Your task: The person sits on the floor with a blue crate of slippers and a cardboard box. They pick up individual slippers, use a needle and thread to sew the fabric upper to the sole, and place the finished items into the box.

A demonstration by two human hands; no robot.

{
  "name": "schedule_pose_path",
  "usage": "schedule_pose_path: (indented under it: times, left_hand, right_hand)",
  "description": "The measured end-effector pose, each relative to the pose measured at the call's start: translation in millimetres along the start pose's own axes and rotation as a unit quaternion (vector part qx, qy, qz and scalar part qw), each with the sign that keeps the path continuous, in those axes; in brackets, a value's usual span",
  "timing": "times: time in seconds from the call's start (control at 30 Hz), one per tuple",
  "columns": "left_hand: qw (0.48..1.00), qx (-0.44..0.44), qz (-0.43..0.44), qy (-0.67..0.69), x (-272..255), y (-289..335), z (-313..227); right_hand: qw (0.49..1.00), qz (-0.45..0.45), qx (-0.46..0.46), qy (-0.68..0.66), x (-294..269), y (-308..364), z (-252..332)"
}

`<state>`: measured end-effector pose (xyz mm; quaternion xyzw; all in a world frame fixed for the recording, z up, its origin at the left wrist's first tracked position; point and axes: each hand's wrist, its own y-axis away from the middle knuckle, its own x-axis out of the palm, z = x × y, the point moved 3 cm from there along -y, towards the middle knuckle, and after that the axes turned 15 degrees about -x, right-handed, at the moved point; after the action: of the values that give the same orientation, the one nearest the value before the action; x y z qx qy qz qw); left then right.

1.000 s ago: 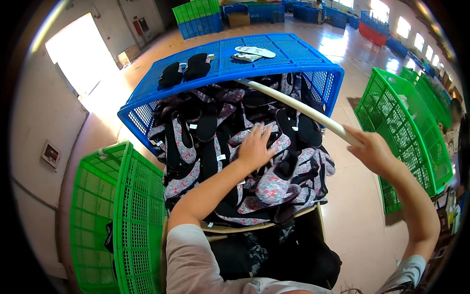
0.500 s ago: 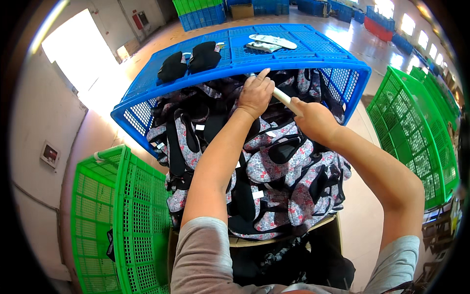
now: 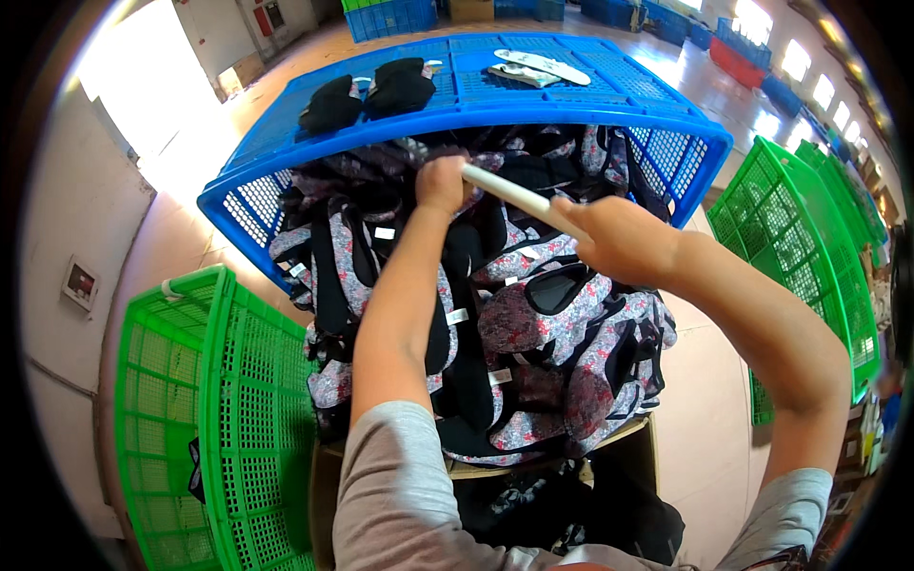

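Observation:
My left hand (image 3: 444,185) is closed around the far part of a white stick (image 3: 519,198), inside the mouth of a blue crate. My right hand (image 3: 624,238) grips the near end, so the stick slants down to the right between them. What lies just beyond my left hand is blurred and dark. Below both hands is a heap of grey floral slippers (image 3: 519,324) with black linings and small white tags. The heap spills out of the blue crate (image 3: 428,119), which lies on its side, open toward me.
On the blue crate rest two black bundles (image 3: 400,86) and a pair of white sole-shaped pieces (image 3: 543,67). Green crates stand at the left (image 3: 262,409) and right (image 3: 785,247). A cardboard box (image 3: 328,504) with black items sits under the heap, close to my body.
My left hand has moved left and slightly down, farther from my right hand. More of the white stick shows between them. My right hand has shifted slightly right and down.

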<state>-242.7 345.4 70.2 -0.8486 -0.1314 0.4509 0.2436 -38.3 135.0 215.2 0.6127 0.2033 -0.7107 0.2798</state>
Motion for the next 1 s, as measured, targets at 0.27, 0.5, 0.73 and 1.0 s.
schedule_pose_path:
  times: [0.27, 0.5, 0.73, 1.0]
  left_hand:
    - [0.980, 0.040, -0.149, 0.127, -15, 138, -84]
    - [0.955, 0.179, -0.154, 0.179, -77, 104, -184]
    - [0.964, 0.193, -0.154, 0.097, -56, 10, -88]
    - [0.994, 0.026, -0.098, -0.033, -71, 45, 73]
  right_hand:
    - [0.987, 0.160, 0.008, 0.024, -38, 114, 32]
    - [0.987, -0.006, 0.157, -0.039, -103, 203, 40]
    - [0.990, -0.111, 0.066, -0.055, -39, 96, 24]
    - [0.998, 0.009, -0.024, -0.056, 52, -37, 56]
